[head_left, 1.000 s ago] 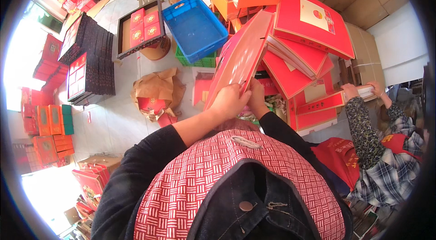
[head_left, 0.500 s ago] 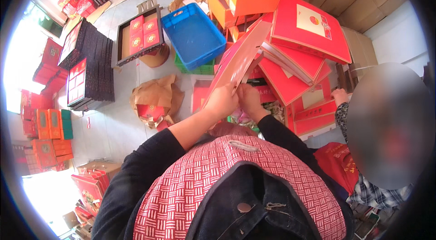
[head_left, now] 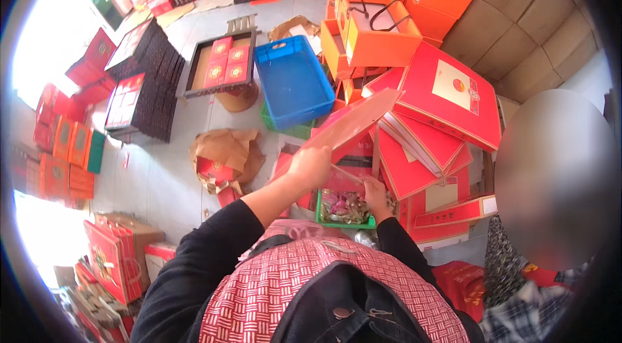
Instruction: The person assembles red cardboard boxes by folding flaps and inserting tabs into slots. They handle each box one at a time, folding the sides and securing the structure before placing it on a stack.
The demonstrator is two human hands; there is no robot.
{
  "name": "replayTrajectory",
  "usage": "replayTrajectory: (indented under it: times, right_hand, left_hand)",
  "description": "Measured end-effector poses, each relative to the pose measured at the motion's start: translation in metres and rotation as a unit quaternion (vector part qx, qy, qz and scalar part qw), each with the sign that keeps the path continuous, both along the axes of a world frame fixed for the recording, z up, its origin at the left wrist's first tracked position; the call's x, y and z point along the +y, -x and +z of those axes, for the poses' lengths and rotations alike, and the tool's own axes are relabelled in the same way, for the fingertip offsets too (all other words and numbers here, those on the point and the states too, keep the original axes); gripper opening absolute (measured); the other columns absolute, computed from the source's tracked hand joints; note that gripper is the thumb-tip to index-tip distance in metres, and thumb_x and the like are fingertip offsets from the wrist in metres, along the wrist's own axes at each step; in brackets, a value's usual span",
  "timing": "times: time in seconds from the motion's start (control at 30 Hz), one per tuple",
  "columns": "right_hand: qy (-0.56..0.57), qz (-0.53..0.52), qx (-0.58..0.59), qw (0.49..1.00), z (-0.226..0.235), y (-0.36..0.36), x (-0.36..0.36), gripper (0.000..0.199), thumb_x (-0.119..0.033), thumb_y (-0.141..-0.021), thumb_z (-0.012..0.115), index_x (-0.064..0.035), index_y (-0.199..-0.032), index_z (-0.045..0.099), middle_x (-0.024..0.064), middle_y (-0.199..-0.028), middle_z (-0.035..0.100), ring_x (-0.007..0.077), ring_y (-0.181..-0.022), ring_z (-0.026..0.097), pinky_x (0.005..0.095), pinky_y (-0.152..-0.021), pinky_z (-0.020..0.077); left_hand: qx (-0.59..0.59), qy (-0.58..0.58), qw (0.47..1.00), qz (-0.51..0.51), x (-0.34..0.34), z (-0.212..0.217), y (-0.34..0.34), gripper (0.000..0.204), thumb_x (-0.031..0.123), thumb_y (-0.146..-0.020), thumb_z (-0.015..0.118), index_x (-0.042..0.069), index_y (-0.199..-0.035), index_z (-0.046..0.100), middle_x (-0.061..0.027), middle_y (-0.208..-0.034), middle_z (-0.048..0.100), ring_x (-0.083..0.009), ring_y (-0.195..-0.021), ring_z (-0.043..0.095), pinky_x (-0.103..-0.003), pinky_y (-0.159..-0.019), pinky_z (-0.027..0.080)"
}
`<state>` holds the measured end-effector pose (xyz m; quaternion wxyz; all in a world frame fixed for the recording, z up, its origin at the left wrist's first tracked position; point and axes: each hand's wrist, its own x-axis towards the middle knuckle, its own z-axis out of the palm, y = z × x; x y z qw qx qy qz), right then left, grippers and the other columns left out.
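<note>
My left hand (head_left: 311, 168) is closed on the near end of a flat red gift box lid (head_left: 356, 119), tilted up with its glossy brownish face showing. Lower and to the right, my right hand (head_left: 374, 194) pinches the end of a thin pale-edged flap (head_left: 346, 174). Whether flap and lid are joined, I cannot tell. Just below the flap is a green basket (head_left: 319, 210) with small wrapped packets (head_left: 343, 203) in it. More red gift boxes (head_left: 447, 93) lie stacked slantwise at the right of my hands.
Beyond the lid stand a blue crate (head_left: 291, 83) and orange carrier boxes (head_left: 382, 38). A black tray (head_left: 188, 77) holds red boxes. Crumpled brown paper (head_left: 230, 148) lies on the floor; dark stacked trays (head_left: 146, 106) stand left. A person (head_left: 512, 265) is close on my right.
My hands were together at the lid's near corner and are now apart, the right one lower. The lid has tipped flatter, and the green basket shows more. The person's hand at right has left view.
</note>
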<state>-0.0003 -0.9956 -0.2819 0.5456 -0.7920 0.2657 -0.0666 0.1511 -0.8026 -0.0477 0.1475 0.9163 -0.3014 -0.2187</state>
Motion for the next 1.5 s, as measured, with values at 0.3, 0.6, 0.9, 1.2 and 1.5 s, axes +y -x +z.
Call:
replayTrajectory:
  times: [0.3,0.6,0.9,1.2,1.5]
  right_hand:
    - [-0.332,-0.121,-0.053,0.934,0.083,0.028,-0.063,0.024,-0.025,-0.087,0.051,-0.0033,-0.089,0.062,0.0032,-0.077,0.062,0.0078,-0.05,0.049,0.0216,-0.044,0.037]
    - [-0.377,-0.219,0.147,0.888,-0.023,0.157,-0.057,0.019,-0.022,-0.085,0.054,-0.0044,-0.084,0.062,0.0034,-0.076,0.061,0.0104,-0.054,0.053,0.0239,-0.046,0.0411]
    - [-0.488,-0.395,0.059,0.776,-0.165,0.174,-0.075,0.011,-0.015,-0.082,0.058,-0.0035,-0.082,0.059,0.0055,-0.075,0.06,0.0133,-0.058,0.056,0.0226,-0.05,0.0462]
    - [0.078,-0.346,0.122,0.927,-0.319,0.156,-0.084,0.03,-0.033,-0.084,0.052,-0.004,-0.08,0.056,0.0146,-0.066,0.057,0.0324,-0.061,0.058,0.042,-0.051,0.0438]
    - [0.231,-0.314,0.225,0.893,-0.182,0.163,-0.119,0.028,-0.02,-0.085,0.049,-0.0001,-0.068,0.056,0.0147,-0.065,0.058,0.0318,-0.06,0.058,0.0426,-0.055,0.0442]
  left_hand:
    - [-0.108,0.009,0.983,-0.151,0.048,0.038,-0.023,0.034,0.007,-0.072,0.053,0.011,-0.105,0.06,-0.0136,-0.08,0.063,-0.032,-0.073,0.061,-0.04,-0.062,0.047]
    - [-0.193,0.029,0.888,-0.417,0.016,0.05,-0.103,0.025,-0.004,-0.065,0.052,0.003,-0.087,0.064,-0.0095,-0.087,0.065,-0.0277,-0.098,0.059,-0.042,-0.095,0.041]
    - [-0.283,-0.085,0.826,-0.479,-0.105,0.066,-0.133,0.02,0.005,-0.078,0.052,0.004,-0.093,0.065,-0.0091,-0.101,0.064,-0.0266,-0.113,0.052,-0.046,-0.101,0.035]
    - [-0.031,-0.159,0.987,0.015,-0.09,0.144,-0.107,0.04,0.023,-0.093,0.042,0.002,-0.127,0.045,-0.0148,-0.116,0.055,-0.0246,-0.108,0.052,-0.039,-0.091,0.042]
    - [0.009,0.036,0.987,0.155,-0.118,0.124,-0.037,0.048,0.012,-0.088,0.049,-0.004,-0.132,0.035,-0.0156,-0.126,0.046,-0.0226,-0.108,0.05,-0.032,-0.091,0.04]
